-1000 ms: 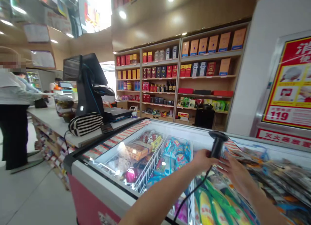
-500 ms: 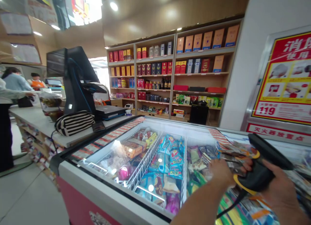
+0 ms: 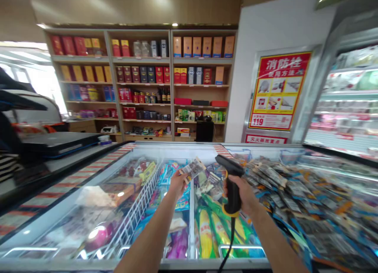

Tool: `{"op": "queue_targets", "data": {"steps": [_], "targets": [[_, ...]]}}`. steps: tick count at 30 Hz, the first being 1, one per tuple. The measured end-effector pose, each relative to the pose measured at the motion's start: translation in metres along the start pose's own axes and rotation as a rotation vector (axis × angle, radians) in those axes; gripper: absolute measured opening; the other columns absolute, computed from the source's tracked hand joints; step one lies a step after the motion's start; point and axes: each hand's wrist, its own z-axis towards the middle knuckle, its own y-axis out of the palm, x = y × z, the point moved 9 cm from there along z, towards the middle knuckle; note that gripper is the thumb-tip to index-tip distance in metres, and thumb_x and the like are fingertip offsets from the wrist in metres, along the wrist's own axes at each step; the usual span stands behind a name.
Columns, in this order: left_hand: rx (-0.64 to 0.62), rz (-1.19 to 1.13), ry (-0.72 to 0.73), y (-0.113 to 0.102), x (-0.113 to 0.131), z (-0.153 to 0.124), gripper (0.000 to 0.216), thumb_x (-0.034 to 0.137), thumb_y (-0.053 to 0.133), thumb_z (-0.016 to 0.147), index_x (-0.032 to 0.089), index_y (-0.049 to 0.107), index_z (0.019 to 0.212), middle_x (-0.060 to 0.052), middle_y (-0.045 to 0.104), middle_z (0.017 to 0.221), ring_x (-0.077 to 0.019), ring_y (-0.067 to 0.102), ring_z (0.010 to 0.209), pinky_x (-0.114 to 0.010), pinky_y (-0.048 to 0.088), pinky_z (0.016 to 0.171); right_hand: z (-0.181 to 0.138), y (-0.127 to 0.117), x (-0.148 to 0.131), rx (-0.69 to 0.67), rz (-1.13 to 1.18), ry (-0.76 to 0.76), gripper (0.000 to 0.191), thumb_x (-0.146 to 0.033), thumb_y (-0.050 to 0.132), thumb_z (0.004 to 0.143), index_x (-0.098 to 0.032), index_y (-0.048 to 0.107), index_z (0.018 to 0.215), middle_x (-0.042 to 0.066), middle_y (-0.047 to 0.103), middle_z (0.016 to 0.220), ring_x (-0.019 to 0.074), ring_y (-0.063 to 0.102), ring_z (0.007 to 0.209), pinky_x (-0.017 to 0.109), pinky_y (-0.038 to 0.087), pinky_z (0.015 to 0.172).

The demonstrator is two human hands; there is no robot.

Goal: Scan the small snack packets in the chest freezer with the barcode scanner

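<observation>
Head view of two hands above an open-topped chest freezer. The left hand is nearly closed, thumb and fingers pinching a small flat packet at its lower-left end. The packet's long axis slants from the grip up toward the upper right, the free end pointing away from the wearer. The right hand is curled round the handle of a black-and-yellow handheld scanner. The handle stands close to upright; the scanner's head lies aslant across its top, its long axis running from lower right to upper left. Packet and scanner are apart, the scanner to the right. A cord drops from the handle's base, over yellow-and-green packages. Right: heaped dark packets.
</observation>
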Motion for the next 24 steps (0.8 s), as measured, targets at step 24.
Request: {"op": "queue_targets", "data": {"steps": [24], "targets": [[0.048,-0.198,-0.069,-0.011,-0.010,0.009,0.017,-0.001,0.049,0.067,0.016,0.046,0.068,0.003,0.056,0.056,-0.0103,0.058,0.051,-0.028,0.051,0.054,-0.011,0.027,0.030,-0.003,0.119,0.166,0.025,-0.037,0.056,0.064,-0.014,0.052,0.072,-0.002,0.054,0.049,0.0087,0.046,0.036,0.020,0.038,0.033]]}}
